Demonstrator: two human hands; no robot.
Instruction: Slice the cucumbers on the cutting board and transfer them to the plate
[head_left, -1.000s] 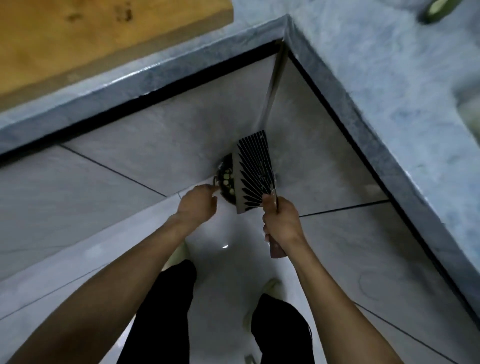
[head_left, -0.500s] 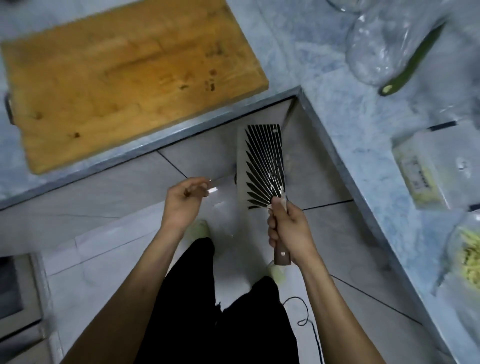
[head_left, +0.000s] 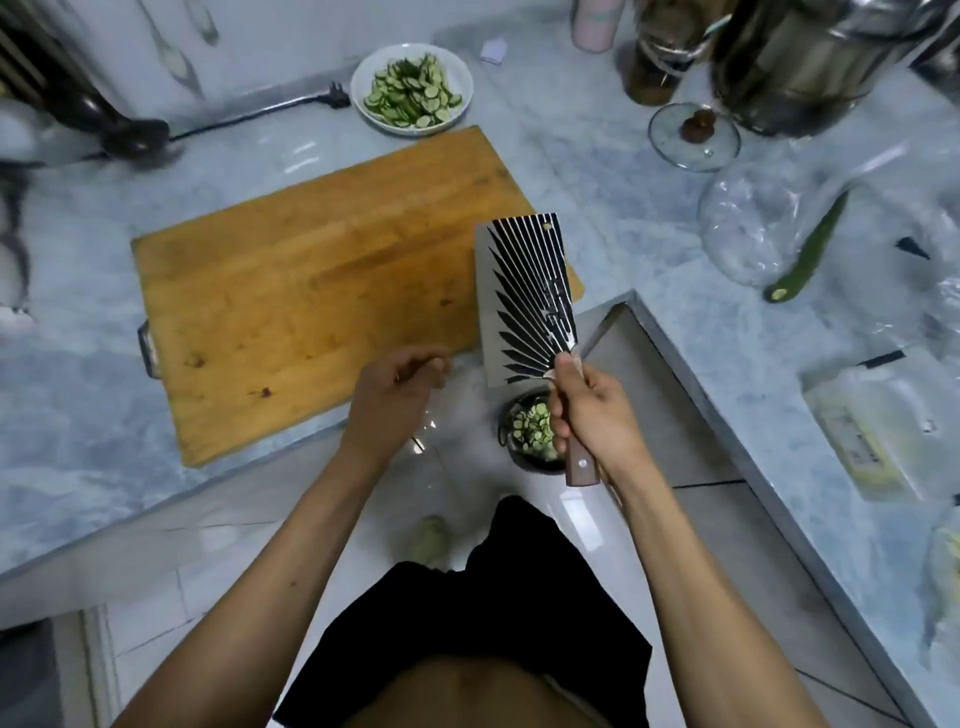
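Observation:
A bare wooden cutting board (head_left: 322, 270) lies on the marble counter. Behind it a white plate (head_left: 462, 78) holds several cucumber slices (head_left: 410, 93). A whole cucumber (head_left: 808, 249) lies at the right beside a clear plastic bag. My right hand (head_left: 592, 415) grips the wooden handle of a striped cleaver (head_left: 524, 296), its blade pointing up over the board's right end. My left hand (head_left: 395, 395) hangs at the board's near edge with loosely curled fingers, holding nothing. On the floor below the cleaver a dark bin (head_left: 530, 436) holds cucumber scraps.
A glass lid (head_left: 693, 136), a steel pot (head_left: 795, 62) and a jar stand at the back right. A black power cord (head_left: 260, 111) runs along the back left. Packets (head_left: 872, 431) lie on the right counter arm. The counter forms an inner corner (head_left: 631, 301).
My view has risen from the floor and bin to the counter. The cleaver has come up over the board's right end. My left hand has moved up from the bin to the board's edge.

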